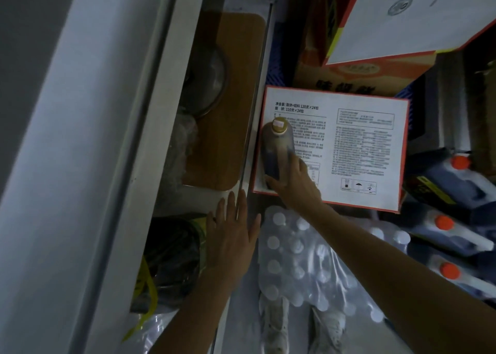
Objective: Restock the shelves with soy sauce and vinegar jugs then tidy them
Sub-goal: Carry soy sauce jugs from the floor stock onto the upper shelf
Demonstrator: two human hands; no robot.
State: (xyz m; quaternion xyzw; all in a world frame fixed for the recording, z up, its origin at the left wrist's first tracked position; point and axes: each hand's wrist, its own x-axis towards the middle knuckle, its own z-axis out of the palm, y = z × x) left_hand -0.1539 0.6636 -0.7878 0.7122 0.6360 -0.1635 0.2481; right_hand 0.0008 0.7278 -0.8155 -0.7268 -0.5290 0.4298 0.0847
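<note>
Presently my right hand (pixel 292 181) has its fingers (pixel 296 164) wrapped round the lower body of the yellow-capped bottle (pixel 276 144), which stands upright on the white carton (pixel 362 152), while my left hand (pixel 233 232) rests flat and open on the shelf edge (pixel 253 117), apparently to brace the reach.

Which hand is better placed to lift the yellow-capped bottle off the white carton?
Right. The right hand grips the bottle on the carton; the left hand rests flat against the shelf edge, away from it.

Bottle (pixel 276 149) dark, yellow cap; box (pixel 357 149) white, red-edged; jugs (pixel 456 176) orange-capped.
</note>
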